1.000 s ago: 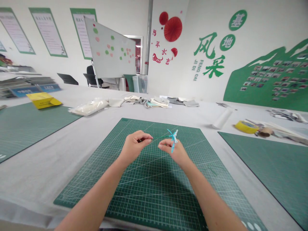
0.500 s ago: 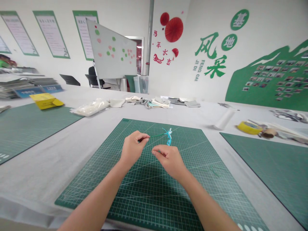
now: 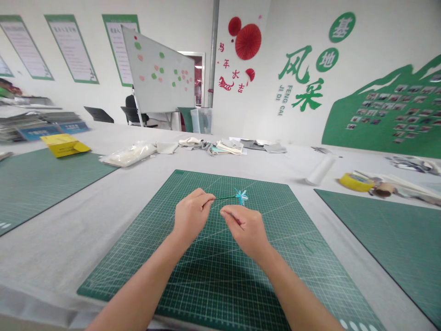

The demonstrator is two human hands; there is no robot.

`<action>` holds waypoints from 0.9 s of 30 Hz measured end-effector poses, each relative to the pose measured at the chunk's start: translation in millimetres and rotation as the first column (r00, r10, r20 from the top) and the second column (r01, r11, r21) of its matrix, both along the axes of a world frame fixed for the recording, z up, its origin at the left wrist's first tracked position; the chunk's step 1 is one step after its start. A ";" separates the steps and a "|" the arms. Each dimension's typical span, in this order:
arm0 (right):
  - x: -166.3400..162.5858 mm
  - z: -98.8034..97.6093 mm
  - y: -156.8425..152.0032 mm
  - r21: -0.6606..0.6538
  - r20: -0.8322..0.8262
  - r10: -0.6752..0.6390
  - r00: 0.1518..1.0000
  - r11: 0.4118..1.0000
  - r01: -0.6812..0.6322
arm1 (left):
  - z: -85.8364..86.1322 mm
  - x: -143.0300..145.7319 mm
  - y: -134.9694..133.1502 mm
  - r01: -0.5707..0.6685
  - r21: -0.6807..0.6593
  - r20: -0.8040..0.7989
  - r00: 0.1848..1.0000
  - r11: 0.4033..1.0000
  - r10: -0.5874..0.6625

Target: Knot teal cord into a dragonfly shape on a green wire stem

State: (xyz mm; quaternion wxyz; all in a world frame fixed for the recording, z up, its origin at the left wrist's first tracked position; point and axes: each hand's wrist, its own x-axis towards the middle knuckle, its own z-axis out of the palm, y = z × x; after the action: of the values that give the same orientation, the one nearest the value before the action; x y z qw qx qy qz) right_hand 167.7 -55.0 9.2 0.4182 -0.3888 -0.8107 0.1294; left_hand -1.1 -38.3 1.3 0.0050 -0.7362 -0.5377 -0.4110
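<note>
My left hand (image 3: 193, 211) pinches a thin green stem (image 3: 225, 197) that runs out to the right. At the stem's far end is a small light-blue and white flower (image 3: 242, 196) with narrow petals, held above the green cutting mat (image 3: 213, 266). My right hand (image 3: 246, 227) is closed just below and in front of the flower, thumb and fingertips pressed together. Whatever lies between those fingertips, perhaps a thread, is too fine to make out. The lower part of the flower is partly hidden behind my right hand.
More cutting mats lie to the left (image 3: 51, 179) and right (image 3: 386, 239). A yellow box (image 3: 65, 145), a plastic bag (image 3: 129, 154), fabric pieces (image 3: 229, 147), a yellow tape roll (image 3: 356, 182) and a white roll (image 3: 320, 170) sit around the table. Stacked papers (image 3: 34, 119) stand at left.
The flower has turned, its petals now spread into a star shape, and it sits slightly lower. My right hand has shifted slightly right; my left hand keeps its pinch on the stem.
</note>
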 end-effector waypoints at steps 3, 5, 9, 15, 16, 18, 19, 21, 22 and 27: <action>2.2 1.5 0.7 0.046 -0.020 -0.041 0.999 0.998 0.042 | 0.2 -0.1 0.4 0.061 0.008 -0.060 0.996 0.998 -0.060; 5.1 3.5 1.9 0.059 -0.047 -0.080 0.996 0.995 0.083 | 1.0 0.0 0.7 0.136 0.008 -0.113 0.984 0.991 -0.134; 14.0 7.0 7.9 0.034 -0.109 -0.151 0.983 0.987 0.155 | 3.8 0.8 0.8 0.274 -0.015 -0.197 0.942 0.962 -0.272; 29.1 6.2 26.3 -0.164 -0.176 -0.188 0.966 0.974 0.159 | 8.4 -0.4 -0.4 0.413 -0.092 -0.131 0.897 0.906 -0.422; 31.6 5.7 29.6 -0.215 -0.207 -0.173 0.963 0.968 0.128 | 9.1 -0.9 -0.9 0.435 -0.104 -0.099 0.890 0.894 -0.444; 36.2 4.5 35.8 -0.340 -0.285 -0.134 0.949 0.940 0.030 | 10.6 -1.9 -1.9 0.475 -0.126 -0.024 0.876 0.871 -0.482; 38.2 3.5 38.5 -0.405 -0.330 -0.118 0.936 0.914 -0.027 | 11.4 -2.2 -2.5 0.494 -0.138 0.019 0.868 0.858 -0.496; 40.7 0.6 43.2 -0.513 -0.413 -0.106 0.904 0.848 -0.135 | 13.1 -2.2 -3.5 0.533 -0.160 0.112 0.846 0.831 -0.521; 41.0 -1.3 45.0 -0.554 -0.443 -0.112 0.889 0.814 -0.173 | 13.9 -2.0 -3.7 0.553 -0.165 0.159 0.832 0.817 -0.531; 32.0 -13.7 48.3 -0.617 -0.464 -0.138 0.875 0.759 -0.208 | 14.5 -0.9 -1.2 0.504 -0.121 0.309 0.838 0.855 -0.450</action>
State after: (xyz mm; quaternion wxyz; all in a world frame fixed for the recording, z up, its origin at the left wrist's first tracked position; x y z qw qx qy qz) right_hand 199.7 -6.7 -4.5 0.4430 -0.4486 -0.5912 0.5030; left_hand -2.0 -39.5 15.8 -0.2440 -0.7811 -0.3700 -0.4398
